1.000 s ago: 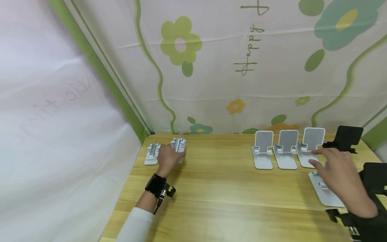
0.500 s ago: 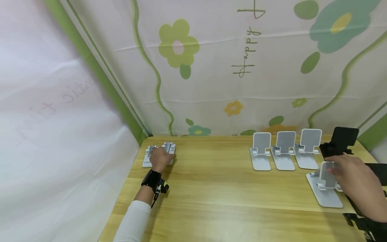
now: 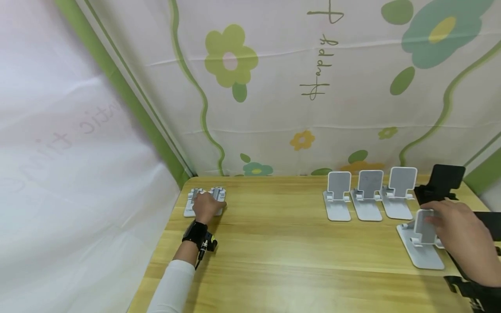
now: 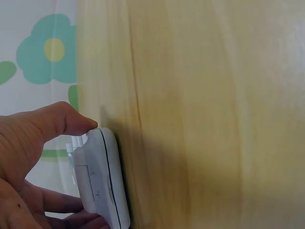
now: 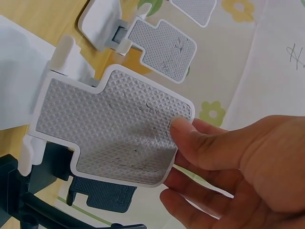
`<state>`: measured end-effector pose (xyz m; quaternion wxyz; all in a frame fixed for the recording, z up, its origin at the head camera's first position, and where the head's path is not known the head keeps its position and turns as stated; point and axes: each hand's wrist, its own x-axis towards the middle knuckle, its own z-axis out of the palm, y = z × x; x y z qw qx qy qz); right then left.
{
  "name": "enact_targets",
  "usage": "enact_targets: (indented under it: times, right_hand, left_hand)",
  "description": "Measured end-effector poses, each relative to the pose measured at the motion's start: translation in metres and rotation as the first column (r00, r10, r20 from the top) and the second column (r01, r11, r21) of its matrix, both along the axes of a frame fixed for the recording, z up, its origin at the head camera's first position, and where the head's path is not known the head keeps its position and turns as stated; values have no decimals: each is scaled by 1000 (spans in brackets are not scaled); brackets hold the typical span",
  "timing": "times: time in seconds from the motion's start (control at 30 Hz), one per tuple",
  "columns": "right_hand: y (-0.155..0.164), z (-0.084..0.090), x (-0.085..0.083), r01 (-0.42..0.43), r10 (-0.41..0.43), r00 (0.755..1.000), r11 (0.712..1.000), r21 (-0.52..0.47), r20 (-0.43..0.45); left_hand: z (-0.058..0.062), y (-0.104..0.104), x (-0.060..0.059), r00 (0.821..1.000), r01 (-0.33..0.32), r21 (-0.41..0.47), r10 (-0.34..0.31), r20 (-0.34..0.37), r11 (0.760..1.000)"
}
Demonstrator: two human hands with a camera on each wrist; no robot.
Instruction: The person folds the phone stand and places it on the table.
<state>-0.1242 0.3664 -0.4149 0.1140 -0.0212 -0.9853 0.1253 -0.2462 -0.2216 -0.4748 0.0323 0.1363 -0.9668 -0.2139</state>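
Observation:
My left hand grips a folded white phone stand at the table's far left; thumb and fingers pinch its edge. A second folded stand lies just left of it. My right hand pinches the grey padded back plate of an upright white phone stand near the right edge; in the right wrist view my thumb lies on that plate with the fingers behind it.
Three more white stands are lined up upright at the back right, with a black stand beside them. The wooden table meets a flowered cloth wall at the back and a white curtain at the left.
My right hand has raised the nearest stand's back plate from flat to upright and holds it. My left hand has slid the folded stand slightly left, close to its neighbour.

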Motion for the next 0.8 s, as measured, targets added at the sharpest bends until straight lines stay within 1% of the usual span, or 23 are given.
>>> enact_targets:
  times: [0.17,0.23,0.3,0.4,0.47,0.57,0.67,0.73,0.8]
  right_hand:
    - [-1,-3,-2,-7,7,1000,1000,4,-20]
    - [-1,-3,-3,-10,10,1000,1000,12,-20]
    - [1,-3,-2,-16,16,1000,1000,20,-16]
    - [3,-4,-1,-29,29,999,999,23,-20]
    - [4,-5,-2,-38,38,999,999,24,-23]
    - [7,-6,-4,-57,57,998,998,17,-38]
    - [10,-7,-8,-82,83,995,997,14,-53]
    - [13,-7,-10,-95,95,994,995,12,-46]
    - [16,-5,-12,-101,101,994,995,12,-27]
  left_hand:
    - [2,2,3,1000,2,-15,-2,4,1000]
    - [3,4,3,1000,30,-14,-29,4,999]
    - [4,7,4,997,71,-19,-71,-5,997]
    - [5,12,6,990,126,-42,-128,-57,991]
    - [5,15,8,985,140,-49,-144,-93,989]
    - [3,16,10,983,130,-52,-136,-122,990]
    - [2,16,9,986,117,-49,-122,-116,992]
    - [2,16,9,986,116,-53,-121,-113,992]
    - [5,17,10,984,118,-60,-125,-128,991]
